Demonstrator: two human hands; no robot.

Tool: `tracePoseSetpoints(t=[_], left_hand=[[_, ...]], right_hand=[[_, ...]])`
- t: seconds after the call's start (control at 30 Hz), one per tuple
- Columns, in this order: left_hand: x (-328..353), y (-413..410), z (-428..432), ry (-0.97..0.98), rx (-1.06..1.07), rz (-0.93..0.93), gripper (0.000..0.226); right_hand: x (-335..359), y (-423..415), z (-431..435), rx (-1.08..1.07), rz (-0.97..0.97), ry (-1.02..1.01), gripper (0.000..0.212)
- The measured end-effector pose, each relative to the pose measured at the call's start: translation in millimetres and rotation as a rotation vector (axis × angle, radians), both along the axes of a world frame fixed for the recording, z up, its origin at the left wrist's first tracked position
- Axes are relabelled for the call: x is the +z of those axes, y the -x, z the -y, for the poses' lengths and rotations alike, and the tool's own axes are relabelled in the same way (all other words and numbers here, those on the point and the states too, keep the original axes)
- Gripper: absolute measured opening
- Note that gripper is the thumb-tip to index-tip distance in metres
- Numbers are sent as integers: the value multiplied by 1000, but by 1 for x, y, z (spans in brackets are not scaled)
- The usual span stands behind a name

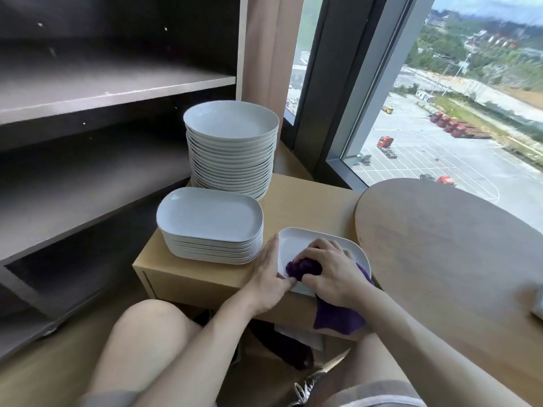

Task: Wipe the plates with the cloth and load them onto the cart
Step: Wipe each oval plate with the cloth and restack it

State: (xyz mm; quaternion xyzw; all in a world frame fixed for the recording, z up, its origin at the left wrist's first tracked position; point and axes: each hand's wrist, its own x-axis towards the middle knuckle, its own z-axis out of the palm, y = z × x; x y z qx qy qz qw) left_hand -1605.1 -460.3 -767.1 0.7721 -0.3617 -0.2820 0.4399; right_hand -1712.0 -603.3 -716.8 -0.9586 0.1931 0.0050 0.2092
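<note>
By the window (458, 113), a low tabletop (308, 198) carries a round stack (232, 124) and an oblong stack (210, 218). At its front edge lies one plate (295, 242); my left hand (269, 277) lies flat against its rim, my right hand (332, 274) grips the bunched cloth (302, 267) on it.

Round stack: tall round stack (232, 124) of white deep-rimmed plates, upright at the far left of the wooden worktop (308, 201).
Oblong stack: low oblong stack (210, 221) of white rounded-corner plates, just in front of it.
Single plate: white oblong plate (296, 242), flat at the near edge, beside the oblong stack.
Cloth: purple cloth (304, 267), bunched on that plate, tail hanging over its near rim.
</note>
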Motion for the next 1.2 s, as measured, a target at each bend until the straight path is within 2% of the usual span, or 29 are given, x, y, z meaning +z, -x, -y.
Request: tracePoseSetpoints(t=[0.1,0.2,0.3,0.53,0.77,1.0,1.13,1.2], left_hand=[[1,0,0,-17,1,-27,99],[3,1,0,2,8,-48,96],[3,1,3,75,84,-79,82],[4,1,10,57,82,-187,101],[-8,3,16,58,59,-139,102],[3,7,14,128,101,-157,105],[8,8,8,128,98,-142,107],[9,9,4,116,83,-157,108]], right_hand=[[1,16,13,-45,-26,47,45],[1,31,35,-113,-48,132,35],[-4,30,49,-206,-24,226,35],[-23,-18,51,-285,34,363,39],[-25,-40,50,-263,55,348,45],[-25,-69,5,-153,128,218,49],[-17,-71,-2,-109,89,124,47],[-13,-65,-1,-68,66,92,39]])
